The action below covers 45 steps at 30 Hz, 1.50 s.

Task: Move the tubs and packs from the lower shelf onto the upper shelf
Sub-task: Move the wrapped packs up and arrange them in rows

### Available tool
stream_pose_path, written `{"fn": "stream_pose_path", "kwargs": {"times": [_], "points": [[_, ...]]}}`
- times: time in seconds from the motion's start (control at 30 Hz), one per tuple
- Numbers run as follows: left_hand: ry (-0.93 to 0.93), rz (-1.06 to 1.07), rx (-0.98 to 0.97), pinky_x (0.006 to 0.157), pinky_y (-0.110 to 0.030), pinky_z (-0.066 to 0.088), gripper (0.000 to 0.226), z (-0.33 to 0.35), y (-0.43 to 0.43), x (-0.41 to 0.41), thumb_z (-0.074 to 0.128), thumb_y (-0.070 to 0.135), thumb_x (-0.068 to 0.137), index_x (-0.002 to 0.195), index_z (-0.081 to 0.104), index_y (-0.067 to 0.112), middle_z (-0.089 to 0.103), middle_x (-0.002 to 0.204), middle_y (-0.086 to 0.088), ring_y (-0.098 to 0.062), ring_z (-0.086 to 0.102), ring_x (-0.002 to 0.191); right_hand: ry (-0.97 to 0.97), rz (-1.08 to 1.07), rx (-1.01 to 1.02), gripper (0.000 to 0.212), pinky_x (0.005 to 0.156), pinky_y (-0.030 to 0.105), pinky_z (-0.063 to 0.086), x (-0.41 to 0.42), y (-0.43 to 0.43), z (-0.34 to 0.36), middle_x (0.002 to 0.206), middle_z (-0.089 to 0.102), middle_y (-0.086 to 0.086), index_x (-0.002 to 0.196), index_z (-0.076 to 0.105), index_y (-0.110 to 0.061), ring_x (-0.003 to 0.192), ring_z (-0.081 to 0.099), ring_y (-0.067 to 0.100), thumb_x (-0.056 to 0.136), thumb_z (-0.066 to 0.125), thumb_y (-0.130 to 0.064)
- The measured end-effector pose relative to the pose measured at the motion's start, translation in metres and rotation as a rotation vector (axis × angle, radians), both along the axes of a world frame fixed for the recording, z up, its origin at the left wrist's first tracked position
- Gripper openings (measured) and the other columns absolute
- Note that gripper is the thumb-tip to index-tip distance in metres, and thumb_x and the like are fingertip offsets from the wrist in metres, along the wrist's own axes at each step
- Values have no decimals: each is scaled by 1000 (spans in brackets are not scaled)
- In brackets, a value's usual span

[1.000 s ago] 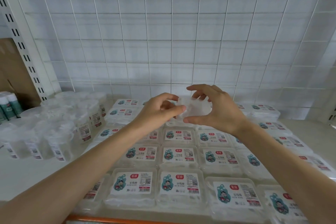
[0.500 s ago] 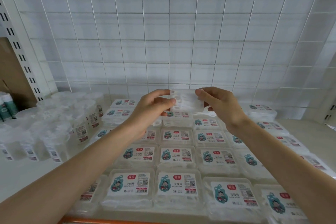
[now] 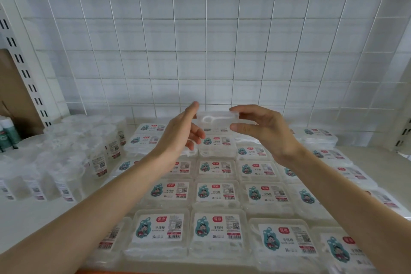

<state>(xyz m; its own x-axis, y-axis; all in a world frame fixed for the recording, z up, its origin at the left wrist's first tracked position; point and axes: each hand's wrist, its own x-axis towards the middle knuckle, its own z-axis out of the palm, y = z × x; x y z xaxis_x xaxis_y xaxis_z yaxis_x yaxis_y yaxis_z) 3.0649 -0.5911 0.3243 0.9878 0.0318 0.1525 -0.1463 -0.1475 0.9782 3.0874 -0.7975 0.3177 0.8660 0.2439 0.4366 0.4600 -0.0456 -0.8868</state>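
Clear-plastic floss-pick pack (image 3: 216, 119), head view: held level above the rows of packs (image 3: 216, 191) on the shelf (image 3: 378, 158), long axis left–right. The right hand (image 3: 264, 131) pinches its right end, thumb under forefinger; the left hand (image 3: 181, 131) touches its left end with relaxed fingers.
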Motion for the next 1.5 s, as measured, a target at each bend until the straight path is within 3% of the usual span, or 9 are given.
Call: {"fn": "stream_pose_path", "kwargs": {"times": [0.2, 0.37, 0.5, 0.73, 0.9, 0.97, 1.17, 1.3, 1.5], "points": [[-102, 10, -60, 55, -26, 45, 25, -2, 1, 0, 59, 32, 96, 121, 60, 26, 72, 88, -2, -11, 61, 65, 36, -37, -26, 34, 102, 41, 48, 2, 1, -1, 130, 61, -13, 102, 74, -29, 119, 58, 6, 73, 82, -13], [-138, -49, -91, 64, -28, 51, 37, -3, 0, 0, 57, 15, 97, 130, 60, 31, 69, 103, -2, -17, 67, 74, 93, -120, -40, 33, 89, 28, 50, 2, 3, -1, 118, 67, -10, 122, 62, -27, 105, 64, 2, 90, 66, -34], [-148, -100, -67, 74, -30, 51, 42, -3, 1, 1, 53, 10, 97, 128, 61, 37, 71, 101, -7, -14, 68, 82, 182, -130, -32, 28, 79, 28, 51, 0, 5, 1, 104, 74, -3, 119, 62, -22, 92, 69, 11, 95, 60, -35], [-129, -23, -47, 86, -42, 51, 42, -8, -1, 5, 61, 31, 95, 135, 49, 30, 75, 90, 3, -26, 69, 93, 255, -25, 22, 33, 80, 32, 53, -1, 7, 1, 102, 74, 10, 123, 59, -18, 85, 66, 20, 91, 66, -21], [-126, -96, 57, 83, -28, 49, 55, -8, -3, 1, 63, 46, 90, 137, 44, 26, 75, 91, 10, -7, 70, 85, 305, 47, 79, 38, 78, 30, 53, -2, 7, 2, 108, 72, 10, 128, 56, -15, 95, 69, 25, 90, 64, -11], [-145, -99, 83, 71, -15, 48, 51, -8, -6, -2, 64, 43, 90, 135, 48, 24, 74, 83, 11, 1, 66, 75, 299, 119, 27, 39, 76, 26, 53, -6, 8, 2, 112, 72, 8, 128, 55, -16, 99, 70, 22, 91, 63, -9], [-207, -14, 36, 66, -18, 50, 25, -7, 0, 1, 65, 32, 92, 114, 60, 21, 72, 82, 1, -3, 63, 67, 62, -31, -228, 63, 88, 30, 52, -5, 8, 1, 119, 65, -7, 134, 47, -29, 105, 64, 7, 79, 80, -28], [-225, 22, 70, 69, -26, 49, 13, -9, 2, 4, 60, 32, 96, 106, 67, 26, 73, 88, 7, -1, 64, 70, -266, -102, -483, 90, 92, 10, 43, -7, 2, 0, 139, 41, -21, 140, 36, -43, 119, 46, -7, 68, 88, -32], [-206, 9, 73, 65, -12, 51, 20, -12, 0, 4, 54, 30, 100, 98, 73, 24, 76, 88, 6, -1, 70, 79, -438, -113, -560, 53, 103, 16, 35, -1, 1, -1, 132, 53, -21, 118, 63, -39, 126, 45, -5, 70, 84, -38]]}}
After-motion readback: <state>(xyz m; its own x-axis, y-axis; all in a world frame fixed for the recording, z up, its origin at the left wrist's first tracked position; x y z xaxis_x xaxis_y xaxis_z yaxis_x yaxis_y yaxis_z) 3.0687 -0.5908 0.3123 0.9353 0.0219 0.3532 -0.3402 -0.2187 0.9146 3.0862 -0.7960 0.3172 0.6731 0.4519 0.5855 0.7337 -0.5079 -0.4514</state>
